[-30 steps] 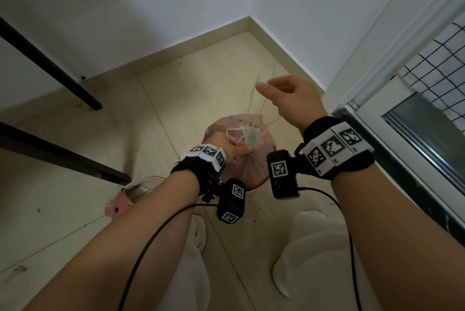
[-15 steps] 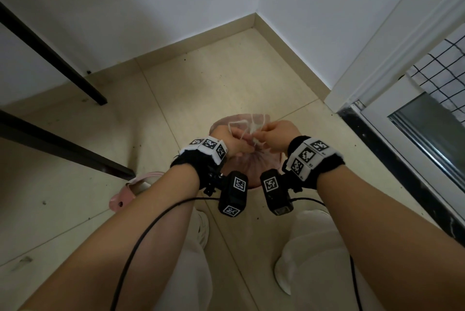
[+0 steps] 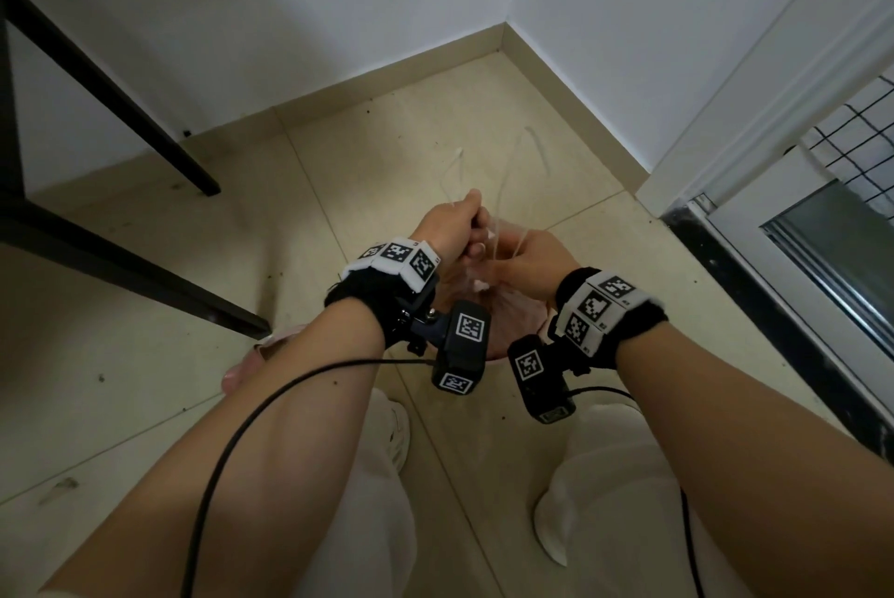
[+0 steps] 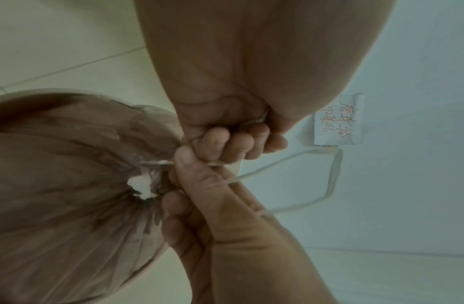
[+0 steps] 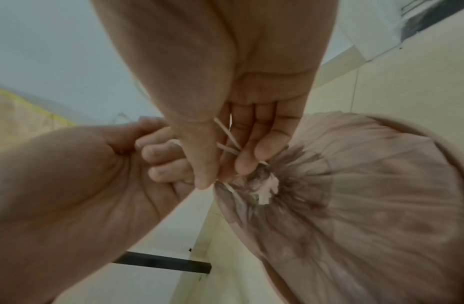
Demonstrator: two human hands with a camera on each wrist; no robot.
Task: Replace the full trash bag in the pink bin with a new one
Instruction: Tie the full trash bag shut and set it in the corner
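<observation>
A translucent trash bag (image 3: 503, 314), gathered nearly closed at its mouth (image 4: 141, 185), sits in the pink bin (image 3: 493, 357) on the floor between my feet. My left hand (image 3: 452, 230) is a fist gripping one white drawstring (image 4: 332, 174) just above the mouth. My right hand (image 3: 525, 259) pinches the other drawstring (image 5: 227, 142) between thumb and fingers, right beside the left hand (image 5: 160, 160). Two thin string loops (image 3: 532, 147) stand up above the hands. The bag (image 5: 355, 195) bulges, and most of the bin is hidden under wrists and cameras.
Black table legs (image 3: 121, 104) run across the floor at the left. A pink object (image 3: 242, 368) lies partly hidden behind my left forearm. The wall corner is ahead, a door frame and dark sill (image 3: 716, 230) at the right. My white shoes (image 3: 396, 438) flank the bin.
The right hand came down from shoulder height to the bag's mouth beside the left hand. The left hand has since risen slightly, and the string loops now stand above both hands.
</observation>
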